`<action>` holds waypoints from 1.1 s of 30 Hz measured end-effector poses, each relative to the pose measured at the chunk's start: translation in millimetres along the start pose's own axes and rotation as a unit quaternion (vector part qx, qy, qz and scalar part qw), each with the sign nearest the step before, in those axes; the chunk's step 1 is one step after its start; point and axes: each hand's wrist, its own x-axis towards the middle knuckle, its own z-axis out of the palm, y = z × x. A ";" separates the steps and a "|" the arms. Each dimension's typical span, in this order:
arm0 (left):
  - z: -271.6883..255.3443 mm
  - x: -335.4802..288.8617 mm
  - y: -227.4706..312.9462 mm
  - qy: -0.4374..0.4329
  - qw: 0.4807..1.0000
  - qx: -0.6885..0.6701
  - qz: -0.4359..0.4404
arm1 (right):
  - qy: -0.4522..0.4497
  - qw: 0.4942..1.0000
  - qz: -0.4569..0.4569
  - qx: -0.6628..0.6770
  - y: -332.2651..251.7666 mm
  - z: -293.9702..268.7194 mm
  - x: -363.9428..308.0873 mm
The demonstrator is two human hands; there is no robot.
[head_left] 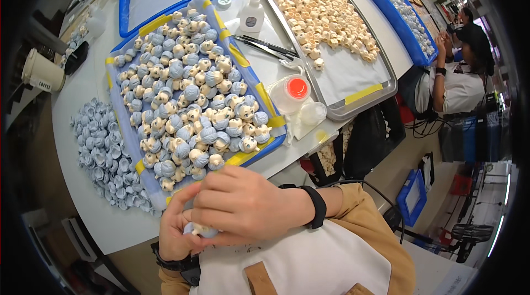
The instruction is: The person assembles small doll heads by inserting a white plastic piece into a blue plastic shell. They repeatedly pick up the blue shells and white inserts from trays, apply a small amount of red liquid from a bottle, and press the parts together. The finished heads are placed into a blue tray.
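Close to my body, both hands meet around a small doll head [201, 230] with light blue hair and a cream face part. My left hand [174, 235] grips it between thumb and fingers. My right hand [238, 202] is curled over it from the right, its fingertips closed on the same piece; part of the head is hidden by the fingers. Just beyond them lies a blue tray [264, 146] edged with yellow tape, heaped with blue-haired doll heads [187, 93]. A pile of loose blue hair pieces [107, 154] lies on the table to its left.
A metal tray [386, 82] at right holds cream face parts [326, 16]. Between the trays stand a white bottle [252, 14], tweezers [268, 45] and a red-topped container [295, 89]. Other blue trays [126, 5] lie behind. Another person [458, 74] sits at the right.
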 end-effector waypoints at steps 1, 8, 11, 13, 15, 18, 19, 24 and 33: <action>-1.7 0.2 -2.4 0.017 0.999 0.001 0.036 | 0.000 1.000 0.006 -0.006 2.0 -2.6 1.7; -24.5 -3.9 2.5 0.039 0.956 -0.132 0.260 | 0.005 0.987 0.071 -0.141 10.8 -4.6 7.8; -21.5 0.2 3.6 0.033 0.959 -0.169 0.223 | -0.037 0.963 0.087 -0.251 14.0 3.4 12.4; -4.1 3.4 4.1 0.120 0.948 -0.239 0.171 | -0.037 0.960 0.092 -0.260 15.2 7.2 15.8; 7.3 9.1 9.1 0.162 0.944 -0.247 0.145 | -0.029 0.956 0.097 -0.276 15.3 10.4 18.8; 6.7 8.4 9.5 0.121 0.956 -0.248 0.101 | -0.008 0.950 0.102 -0.295 13.6 10.8 21.6; 4.0 6.8 9.1 0.090 0.961 -0.246 0.086 | -0.005 0.951 0.104 -0.292 13.1 9.7 22.1; -5.8 5.9 4.0 0.016 0.981 -0.187 0.052 | 0.047 0.972 0.083 -0.216 8.6 -9.1 6.4; -15.0 9.8 -3.7 -0.041 0.979 -0.180 0.086 | 0.188 0.882 0.300 -0.310 23.5 -106.0 -70.5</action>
